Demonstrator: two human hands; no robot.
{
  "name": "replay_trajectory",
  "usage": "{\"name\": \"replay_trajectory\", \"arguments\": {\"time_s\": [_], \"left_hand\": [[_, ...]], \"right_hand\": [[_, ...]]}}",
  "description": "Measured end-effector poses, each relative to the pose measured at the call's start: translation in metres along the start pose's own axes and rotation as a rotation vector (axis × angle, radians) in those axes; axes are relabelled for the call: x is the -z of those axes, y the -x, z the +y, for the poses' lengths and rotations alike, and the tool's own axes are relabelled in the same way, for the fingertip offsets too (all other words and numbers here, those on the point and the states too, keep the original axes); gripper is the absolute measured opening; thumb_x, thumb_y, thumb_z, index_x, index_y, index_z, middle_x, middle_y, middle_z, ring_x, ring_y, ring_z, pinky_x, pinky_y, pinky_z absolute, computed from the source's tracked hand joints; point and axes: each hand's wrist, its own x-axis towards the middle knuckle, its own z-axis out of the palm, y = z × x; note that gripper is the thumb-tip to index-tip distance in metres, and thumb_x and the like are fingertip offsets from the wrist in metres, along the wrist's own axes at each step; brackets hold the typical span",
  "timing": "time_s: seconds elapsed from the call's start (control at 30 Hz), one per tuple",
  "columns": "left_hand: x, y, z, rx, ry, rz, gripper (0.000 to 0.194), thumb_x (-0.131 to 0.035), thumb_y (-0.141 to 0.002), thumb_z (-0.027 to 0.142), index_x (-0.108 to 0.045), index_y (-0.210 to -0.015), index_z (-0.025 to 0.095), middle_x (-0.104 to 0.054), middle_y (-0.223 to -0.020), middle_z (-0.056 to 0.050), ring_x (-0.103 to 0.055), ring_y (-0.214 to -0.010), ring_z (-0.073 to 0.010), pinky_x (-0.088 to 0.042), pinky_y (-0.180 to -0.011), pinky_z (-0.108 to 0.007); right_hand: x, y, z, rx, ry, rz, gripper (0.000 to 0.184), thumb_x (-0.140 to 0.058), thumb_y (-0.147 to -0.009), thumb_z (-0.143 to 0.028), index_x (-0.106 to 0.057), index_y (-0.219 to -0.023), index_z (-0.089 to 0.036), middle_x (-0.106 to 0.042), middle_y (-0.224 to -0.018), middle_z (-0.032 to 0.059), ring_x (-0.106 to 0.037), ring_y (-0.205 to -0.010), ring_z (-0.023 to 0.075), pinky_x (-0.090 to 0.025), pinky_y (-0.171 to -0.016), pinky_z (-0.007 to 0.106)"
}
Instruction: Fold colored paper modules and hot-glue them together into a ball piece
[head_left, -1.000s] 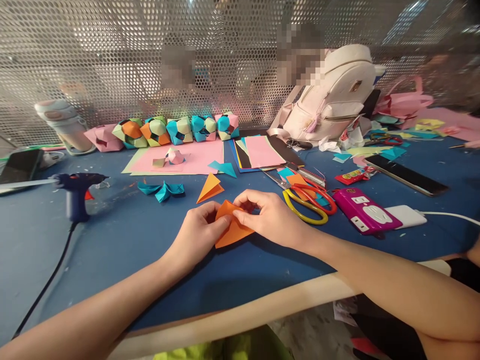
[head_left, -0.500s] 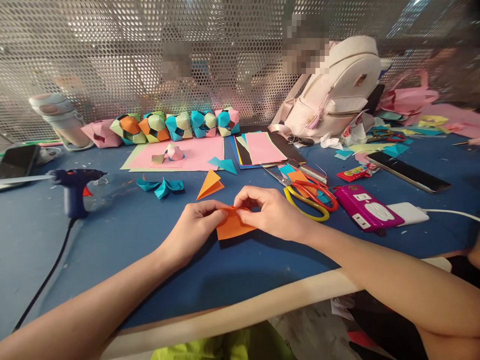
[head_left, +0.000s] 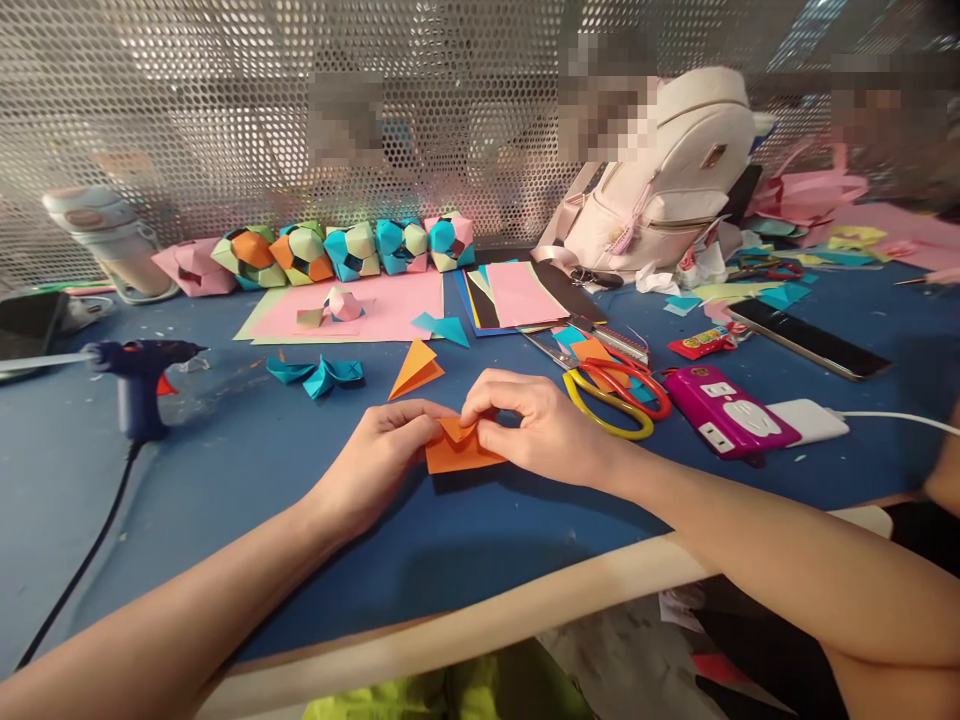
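Observation:
Between my hands is a sheet of orange paper (head_left: 461,458), its top edge folded down in a small pointed flap. My left hand (head_left: 386,450) pinches the left side, thumb in front. My right hand (head_left: 529,418) grips the upper right part, thumb and fingertips close to the flap. Just beyond them on the table lies a folded orange paper piece (head_left: 417,370). Left of that are folded blue paper pieces (head_left: 319,374). Red-handled scissors (head_left: 626,375) and yellow-handled scissors (head_left: 604,415) lie right of my right hand.
A glue gun (head_left: 142,385) stands at left on the blue table (head_left: 315,610). Folded paper balls (head_left: 300,252) line the mesh wall. Coloured sheets (head_left: 525,295), a backpack (head_left: 667,180), a phone (head_left: 814,340) and a purple power strip (head_left: 727,412) are further right.
A small pointed flap now shows folded down at the orange paper's top edge, where the edge was pinched up before. Both hands keep their hold; the whole view has shifted slightly.

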Motion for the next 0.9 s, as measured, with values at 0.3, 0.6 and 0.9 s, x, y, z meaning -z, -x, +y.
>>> {"name": "replay_trajectory", "arguments": {"time_s": [0.3,0.6,0.9], "left_hand": [[-0.0012,0.0012,0.0018,-0.002,-0.031,0.001,0.020,-0.074,-0.069,0.033,-0.072,-0.080,0.016,-0.069,-0.080,-0.003,-0.060,-0.074,-0.0156,-0.044,-0.070,-0.026],[-0.0062,0.0031,0.0030,0.028,-0.021,0.083,0.024,-0.078,-0.064,0.033,-0.069,-0.076,0.014,-0.067,-0.074,-0.002,-0.057,-0.065,-0.0126,-0.041,-0.060,-0.024],[-0.0070,0.0038,0.0011,-0.008,-0.056,0.154,0.022,-0.077,-0.063,0.033,-0.068,-0.072,0.014,-0.067,-0.071,-0.002,-0.057,-0.064,-0.0124,-0.042,-0.059,-0.023]], "right_hand": [[-0.0009,0.0016,0.0013,0.164,0.065,0.049,0.023,-0.048,-0.077,-0.002,-0.063,-0.075,-0.019,-0.060,-0.076,0.0015,-0.057,-0.069,0.0110,-0.047,-0.064,0.023],[-0.0015,0.0026,0.0013,0.142,0.045,0.013,0.019,-0.052,-0.079,-0.005,-0.066,-0.086,-0.016,-0.063,-0.082,0.0043,-0.058,-0.072,0.0122,-0.048,-0.065,0.025],[-0.0034,0.0019,-0.0052,-0.088,0.008,0.012,0.009,-0.058,-0.081,-0.009,-0.061,-0.082,-0.017,-0.065,-0.081,0.0012,-0.058,-0.071,0.0110,-0.047,-0.067,0.023]]}}
